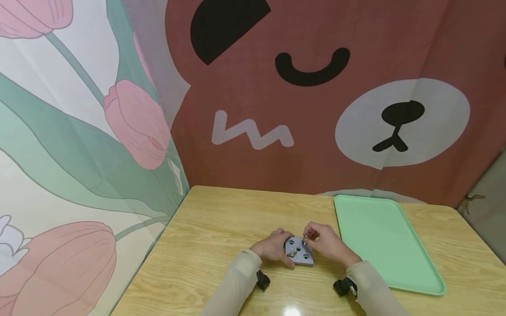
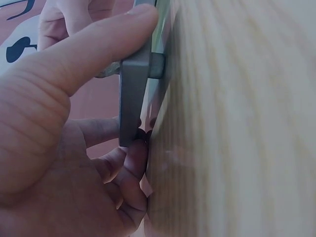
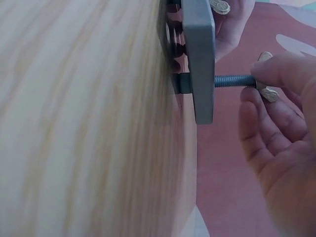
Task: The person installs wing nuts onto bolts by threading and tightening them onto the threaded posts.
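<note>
A grey metal plate (image 1: 303, 248) with several round holes lies low over the wooden table. My left hand (image 1: 272, 247) grips it by its left side, the thumb along the near edge and the fingers at the far edge. At the plate's far right corner, my right hand (image 1: 324, 240) pinches the winged head of a wing screw (image 3: 234, 81) between thumb and fingers. Its threaded shank stands upright in the plate, with a long stretch of thread showing above the surface. A second wing screw (image 1: 292, 253) sits at the plate's left, near the left thumb. Short dark feet (image 3: 184, 83) show beneath the plate.
A light green tray (image 1: 387, 245) lies on the wooden table (image 1: 197, 245), right of my right hand. Behind the table hangs a cloth (image 1: 245, 96) with a bear's face, and a tulip-printed cloth (image 1: 79, 175) hangs at the left. Both wrists carry small black cameras (image 1: 262, 281).
</note>
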The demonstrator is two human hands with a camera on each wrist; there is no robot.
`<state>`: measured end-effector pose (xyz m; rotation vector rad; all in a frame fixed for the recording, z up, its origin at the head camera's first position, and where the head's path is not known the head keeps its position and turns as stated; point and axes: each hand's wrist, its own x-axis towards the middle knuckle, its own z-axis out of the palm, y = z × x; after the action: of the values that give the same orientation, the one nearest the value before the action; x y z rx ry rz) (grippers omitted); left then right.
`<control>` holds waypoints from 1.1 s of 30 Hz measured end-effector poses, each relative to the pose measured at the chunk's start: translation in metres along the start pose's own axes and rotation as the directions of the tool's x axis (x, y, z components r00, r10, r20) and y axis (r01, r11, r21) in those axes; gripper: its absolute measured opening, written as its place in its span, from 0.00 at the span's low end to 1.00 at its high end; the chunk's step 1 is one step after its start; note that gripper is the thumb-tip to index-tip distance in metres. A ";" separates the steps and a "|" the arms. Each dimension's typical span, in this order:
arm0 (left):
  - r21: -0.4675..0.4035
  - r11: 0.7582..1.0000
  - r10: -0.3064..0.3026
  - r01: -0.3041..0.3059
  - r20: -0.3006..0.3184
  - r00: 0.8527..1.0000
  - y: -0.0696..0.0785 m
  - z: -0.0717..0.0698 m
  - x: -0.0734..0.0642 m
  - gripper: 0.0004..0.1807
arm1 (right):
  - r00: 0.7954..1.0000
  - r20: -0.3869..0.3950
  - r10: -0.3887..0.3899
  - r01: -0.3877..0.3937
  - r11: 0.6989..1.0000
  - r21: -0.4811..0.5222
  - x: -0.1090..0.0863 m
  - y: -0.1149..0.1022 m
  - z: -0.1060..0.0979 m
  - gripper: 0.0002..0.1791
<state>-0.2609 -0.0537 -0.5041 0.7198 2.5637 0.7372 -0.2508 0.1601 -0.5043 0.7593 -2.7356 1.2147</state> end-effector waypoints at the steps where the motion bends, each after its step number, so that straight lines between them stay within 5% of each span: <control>1: 0.001 1.000 0.001 -0.001 0.000 1.000 0.000 0.000 0.000 0.43 | 1.000 0.010 -0.008 0.008 1.000 -0.005 0.000 0.000 0.000 0.06; 9: 0.018 1.000 0.013 -0.013 0.000 1.000 0.000 -0.001 0.000 0.43 | 0.997 0.034 -0.062 0.062 0.998 0.002 0.001 0.003 -0.001 0.08; 33: 0.007 1.000 0.005 -0.005 0.000 1.000 -0.002 0.002 0.001 0.42 | 1.000 0.011 -0.022 0.023 0.999 -0.037 -0.001 -0.001 0.000 0.07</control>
<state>-0.2619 -0.0541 -0.5073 0.7285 2.5668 0.7306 -0.2495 0.1596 -0.5040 0.7925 -2.7419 1.1563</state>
